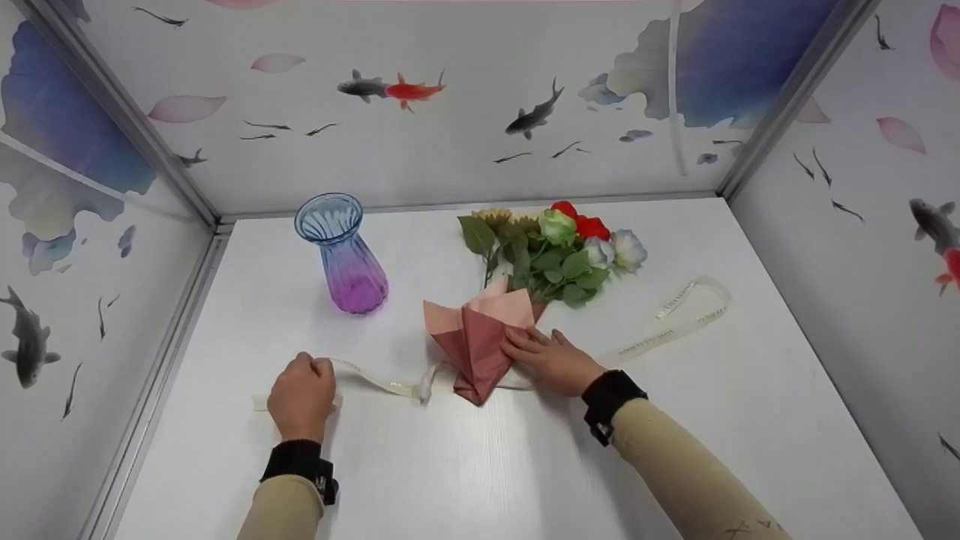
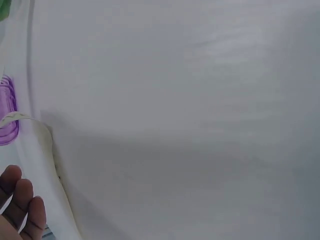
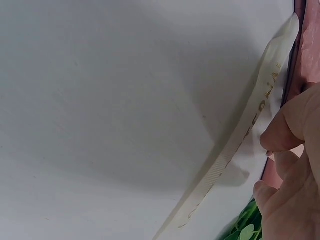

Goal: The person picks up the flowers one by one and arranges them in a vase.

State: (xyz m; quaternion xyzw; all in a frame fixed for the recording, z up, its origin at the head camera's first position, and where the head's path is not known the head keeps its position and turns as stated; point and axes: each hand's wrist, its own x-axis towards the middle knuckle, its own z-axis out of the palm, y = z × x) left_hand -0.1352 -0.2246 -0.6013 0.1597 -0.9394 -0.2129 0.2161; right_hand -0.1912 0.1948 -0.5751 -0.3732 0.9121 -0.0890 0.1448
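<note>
A bouquet of artificial flowers [image 1: 559, 251] in red, green, white and yellow lies on the table, its lower end in pink wrapping paper [image 1: 480, 337]. My right hand [image 1: 559, 364] rests on the right side of the paper, fingers stretched over it; in the right wrist view its fingertips are right at the paper's edge. A cream ribbon [image 1: 382, 382] with gold lettering passes beneath the wrapped end. My left hand [image 1: 302, 397] grips the ribbon's left part in curled fingers, and a short tail sticks out beyond it. The right wrist view shows the ribbon [image 3: 240, 135] beside the paper.
A blue-to-purple glass vase [image 1: 345, 259] stands at the back left, behind my left hand. The ribbon's loose right end [image 1: 697, 322] loops across the table's right side. White panels printed with fish [image 1: 532, 112] and petals enclose the white table [image 1: 420, 480] at the back and sides.
</note>
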